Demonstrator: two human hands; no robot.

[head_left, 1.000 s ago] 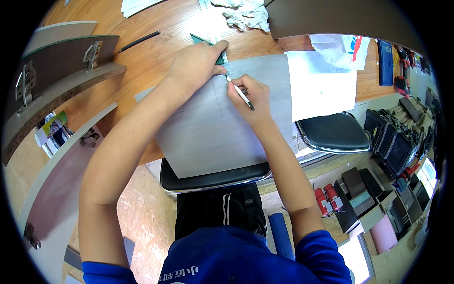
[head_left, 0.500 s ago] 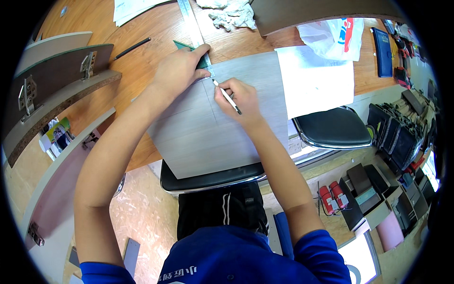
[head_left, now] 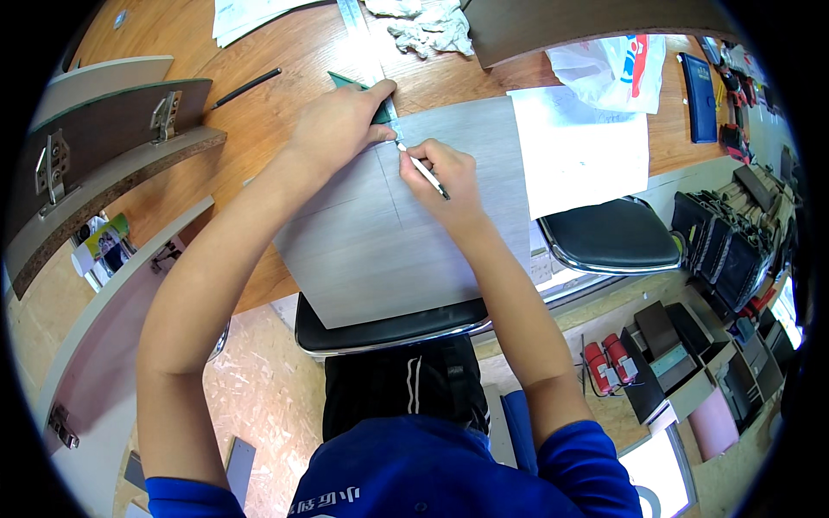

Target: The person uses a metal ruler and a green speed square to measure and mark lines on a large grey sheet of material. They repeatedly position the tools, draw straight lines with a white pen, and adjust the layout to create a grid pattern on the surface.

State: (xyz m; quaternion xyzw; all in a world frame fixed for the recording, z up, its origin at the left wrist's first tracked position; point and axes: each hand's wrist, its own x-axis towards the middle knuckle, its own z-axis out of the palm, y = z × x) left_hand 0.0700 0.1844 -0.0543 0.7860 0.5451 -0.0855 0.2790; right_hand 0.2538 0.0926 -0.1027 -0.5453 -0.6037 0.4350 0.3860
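Note:
A grey wood-grain board [head_left: 371, 268] lies across the table's near edge, with thin dark lines drawn on it. At its far edge my left hand [head_left: 339, 125] is closed on a square with a green stock [head_left: 383, 112] and a long metal blade [head_left: 361, 39]. The thumb presses near the blade's near end, and part of the stock is hidden under the fingers. My right hand [head_left: 445, 177] pinches a white pen [head_left: 421, 168] with a black end. Its tip points at the board's far edge beside the blade; whether it touches cannot be made out.
Hinged panels [head_left: 112, 164] stand at the left, near a black pencil-like stick [head_left: 246, 88]. White paper [head_left: 579, 155], a plastic bag [head_left: 604, 73] and a dark blue notebook [head_left: 698, 99] lie right. Crumpled tissue [head_left: 432, 30] is at the back. Black stools [head_left: 609, 237] stand below.
My left hand and the square have shifted slightly right along the board's far edge. The right hand has moved a little right with the pen. The whole view has also shifted slightly.

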